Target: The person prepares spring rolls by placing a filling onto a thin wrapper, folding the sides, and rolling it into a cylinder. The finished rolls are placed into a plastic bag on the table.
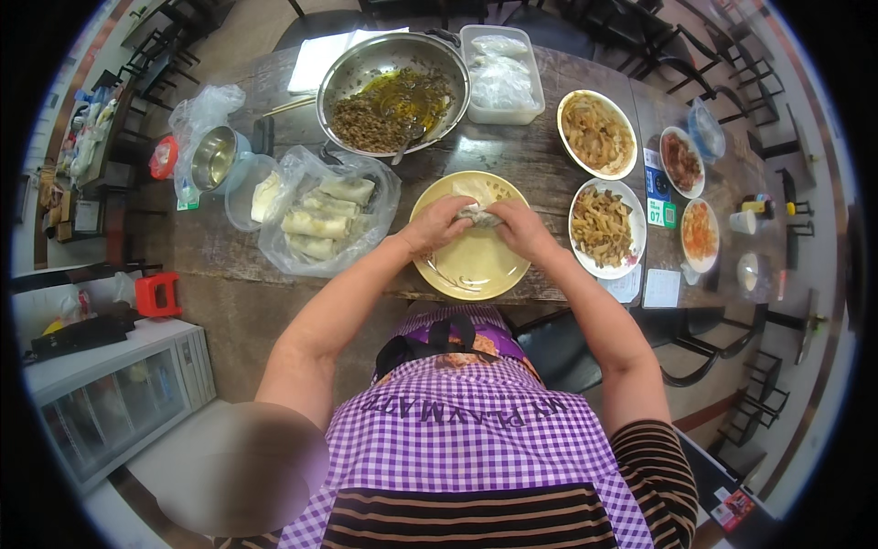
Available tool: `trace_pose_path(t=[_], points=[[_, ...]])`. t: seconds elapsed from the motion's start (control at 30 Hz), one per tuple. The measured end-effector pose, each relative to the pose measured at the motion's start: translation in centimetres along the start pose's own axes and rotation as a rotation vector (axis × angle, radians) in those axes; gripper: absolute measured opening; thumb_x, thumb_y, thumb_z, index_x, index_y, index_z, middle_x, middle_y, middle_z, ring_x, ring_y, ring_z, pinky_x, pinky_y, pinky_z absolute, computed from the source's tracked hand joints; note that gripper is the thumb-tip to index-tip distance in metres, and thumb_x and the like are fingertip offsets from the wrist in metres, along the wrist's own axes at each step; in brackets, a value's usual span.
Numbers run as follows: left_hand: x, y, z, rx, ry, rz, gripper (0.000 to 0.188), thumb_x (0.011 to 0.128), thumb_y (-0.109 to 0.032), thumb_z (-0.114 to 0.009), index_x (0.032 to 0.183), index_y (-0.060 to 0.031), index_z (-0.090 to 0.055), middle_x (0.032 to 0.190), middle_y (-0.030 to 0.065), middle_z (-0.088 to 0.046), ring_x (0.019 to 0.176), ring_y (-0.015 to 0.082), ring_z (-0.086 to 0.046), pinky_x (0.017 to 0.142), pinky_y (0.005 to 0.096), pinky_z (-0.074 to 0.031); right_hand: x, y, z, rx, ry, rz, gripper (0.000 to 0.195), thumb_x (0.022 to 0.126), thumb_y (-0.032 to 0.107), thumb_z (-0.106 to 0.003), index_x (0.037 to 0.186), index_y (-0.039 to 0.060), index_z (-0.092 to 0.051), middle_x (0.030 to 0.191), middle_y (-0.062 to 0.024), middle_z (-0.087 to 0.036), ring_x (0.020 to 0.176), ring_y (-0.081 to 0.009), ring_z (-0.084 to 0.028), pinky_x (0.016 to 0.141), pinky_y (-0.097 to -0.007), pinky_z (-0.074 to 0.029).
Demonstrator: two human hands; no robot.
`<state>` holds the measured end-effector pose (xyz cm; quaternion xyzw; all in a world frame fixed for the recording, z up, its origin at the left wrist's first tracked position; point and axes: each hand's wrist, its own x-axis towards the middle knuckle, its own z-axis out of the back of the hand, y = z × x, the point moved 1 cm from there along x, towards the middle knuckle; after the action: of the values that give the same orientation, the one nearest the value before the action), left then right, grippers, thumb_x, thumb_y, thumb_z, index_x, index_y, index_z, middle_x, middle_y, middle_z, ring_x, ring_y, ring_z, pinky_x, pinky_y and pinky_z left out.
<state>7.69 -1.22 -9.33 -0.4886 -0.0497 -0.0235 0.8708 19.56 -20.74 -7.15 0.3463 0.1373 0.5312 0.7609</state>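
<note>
A partly rolled spring roll [482, 217] lies over the yellow plate [473, 271], dark filling showing through its thin wrapper. My left hand [439, 223] grips its left end, and my right hand [519, 230] holds the right end. Beyond the roll, a pale flap of wrapper [472, 189] is spread on the plate's far side. To the left, several finished rolls [317, 225] are piled on a clear plastic bag [381, 199]. Behind the plate stands a large steel bowl [343, 60] of brown minced filling [367, 123] with yellow oil and a spoon [406, 145] in it.
Right of my hands are dishes of shredded vegetables [601, 226] and sliced onion-like food [597, 130]. A plastic tub [504, 118] with bagged items stands at the back. On the left are a small steel pot [214, 159] and a clear bowl [236, 206] holding a white lump. The table's near edge [384, 291] runs before me.
</note>
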Motion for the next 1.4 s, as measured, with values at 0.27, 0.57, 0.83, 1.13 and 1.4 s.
trace_pose_path(t=[0.27, 0.57, 0.83, 1.13, 1.4], points=[[0.0, -0.7, -0.4, 0.142, -0.109, -0.005, 0.046, 0.082, -0.01, -0.071, 0.125, -0.0029, -0.055, 0.114, 0.0194, -0.057, 0.107, 0.0356, -0.058, 0.092, 0.0406, -0.047, 3.5, -1.3, 1.1, 0.108, 0.237, -0.207, 0.035, 0.081, 0.009, -0.068, 0.115, 0.0036, -0.063, 0.104, -0.0193, -0.069, 0.097, -0.0358, -0.066, 0.086, -0.0432, -0.052], [0.8, -1.5, -0.1, 0.239, -0.299, 0.209, 0.03, 0.085, -0.017, -0.071, 0.109, -0.0055, -0.056, 0.109, 0.0152, -0.056, 0.09, 0.0399, -0.064, 0.076, 0.0484, -0.052, 3.3, 0.8, 1.0, 0.121, -0.095, -0.488, 0.029, 0.082, 0.011, -0.071, 0.109, 0.0013, -0.062, 0.097, -0.0173, -0.068, 0.084, -0.0306, -0.066, 0.078, -0.0386, -0.052], [1.4, -2.2, 0.2, 0.38, -0.282, 0.278, 0.027, 0.087, -0.021, -0.07, 0.105, -0.007, -0.055, 0.105, 0.0144, -0.053, 0.087, 0.0386, -0.065, 0.071, 0.0487, -0.054, 1.2, 2.4, 0.0, 0.033, -0.367, -0.336, 0.031, 0.086, 0.007, -0.065, 0.115, -0.0004, -0.06, 0.104, -0.0193, -0.065, 0.088, -0.0332, -0.065, 0.078, -0.0388, -0.052], [-2.9, -2.3, -0.7, 0.13, -0.417, 0.385, 0.041, 0.093, -0.014, -0.059, 0.13, 0.0014, -0.049, 0.123, 0.0205, -0.057, 0.104, 0.0344, -0.062, 0.088, 0.0411, -0.05, 0.0, 0.5, -1.2, 0.207, -0.447, -0.67, 0.03, 0.091, 0.016, -0.064, 0.115, -0.0022, -0.063, 0.096, -0.0168, -0.071, 0.084, -0.0263, -0.069, 0.077, -0.0356, -0.054], [-1.3, -2.0, -2.0, -0.747, -0.492, 0.752, 0.042, 0.092, -0.01, -0.055, 0.13, 0.0097, -0.05, 0.108, 0.0125, -0.063, 0.089, 0.0163, -0.062, 0.076, 0.0261, -0.049, 2.0, 0.4, -2.4, 0.353, -0.355, -0.906, 0.032, 0.087, 0.026, -0.07, 0.102, -0.0026, -0.067, 0.083, -0.012, -0.071, 0.073, -0.0185, -0.068, 0.069, -0.0322, -0.053]])
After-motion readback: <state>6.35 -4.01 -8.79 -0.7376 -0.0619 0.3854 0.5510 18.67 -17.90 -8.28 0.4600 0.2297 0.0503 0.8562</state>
